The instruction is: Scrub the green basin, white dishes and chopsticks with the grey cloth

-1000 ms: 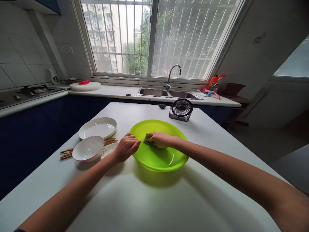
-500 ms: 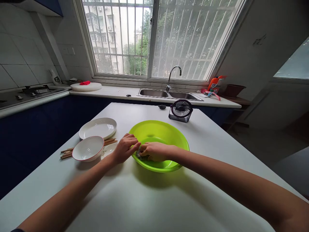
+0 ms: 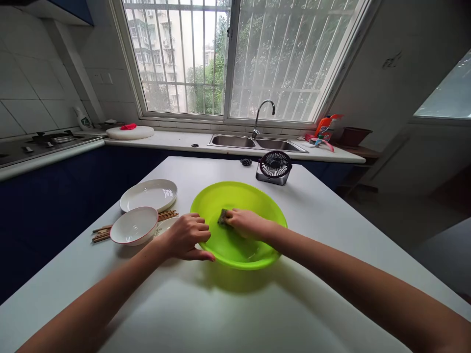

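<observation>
A lime-green plastic basin [image 3: 250, 193] stands on the white table. My left hand [image 3: 187, 235] is at its left rim, fingers curled over the edge and the thumb stretched along the near outside. Inside the basin, my right hand [image 3: 245, 223] pinches a small grey scrubbing cloth [image 3: 222, 216] against the inner surface, left of the middle. Part of the cloth is hidden by the fingers. Just left of my left hand is a small patterned dish [image 3: 164, 225], partly covered by the hand and by a white bowl with a red rim [image 3: 134, 225].
Behind the bowl lie an oval white plate [image 3: 149, 195] and several wooden chopsticks [image 3: 101, 234]. A small black fan [image 3: 274, 166] and a dark scouring ball [image 3: 246, 162] stand at the table's far edge. Beyond is a counter with a double sink [image 3: 233, 141] and faucet [image 3: 256, 120].
My right hand has moved the cloth from the basin's near left wall up toward its middle. My left hand has shifted slightly nearer, its thumb spread apart. The basin's near side sits a little lower.
</observation>
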{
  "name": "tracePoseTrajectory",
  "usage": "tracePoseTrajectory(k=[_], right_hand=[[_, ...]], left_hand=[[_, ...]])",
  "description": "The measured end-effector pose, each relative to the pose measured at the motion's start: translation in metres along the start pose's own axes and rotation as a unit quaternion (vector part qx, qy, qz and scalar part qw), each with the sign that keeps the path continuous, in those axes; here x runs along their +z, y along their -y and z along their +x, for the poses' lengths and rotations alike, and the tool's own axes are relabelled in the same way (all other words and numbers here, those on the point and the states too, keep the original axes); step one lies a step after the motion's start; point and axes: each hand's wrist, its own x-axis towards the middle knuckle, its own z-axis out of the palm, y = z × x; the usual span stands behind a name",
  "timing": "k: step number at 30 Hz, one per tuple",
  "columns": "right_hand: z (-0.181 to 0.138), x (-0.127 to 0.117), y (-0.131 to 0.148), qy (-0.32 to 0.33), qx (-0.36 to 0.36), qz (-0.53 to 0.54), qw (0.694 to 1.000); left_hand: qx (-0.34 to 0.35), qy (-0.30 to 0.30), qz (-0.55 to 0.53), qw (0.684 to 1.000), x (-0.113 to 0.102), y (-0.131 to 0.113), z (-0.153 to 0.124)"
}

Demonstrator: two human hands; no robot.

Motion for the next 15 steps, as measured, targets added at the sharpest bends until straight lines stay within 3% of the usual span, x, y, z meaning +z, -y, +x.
tracePoseTrajectory(k=[3,8,12,15], right_hand=[[0.002,-0.001,-0.015,0.003,0.064,-0.001,0.998],[0.002,0.001,-0.019,-0.01,0.075,0.015,0.997],[-0.003,0.002,-0.008,-0.032,0.027,0.045,0.998],[-0.006,0.005,0.004,-0.048,-0.074,0.085,0.992]], left_hand=[[0.019,-0.029,0.016,0.999,0.003,-0.002,0.001],[0.031,-0.066,0.03,0.997,0.01,-0.005,0.003],[0.038,-0.087,0.045,0.994,0.011,-0.004,0.006],[0.046,-0.088,0.053,0.994,0.01,-0.002,0.009]])
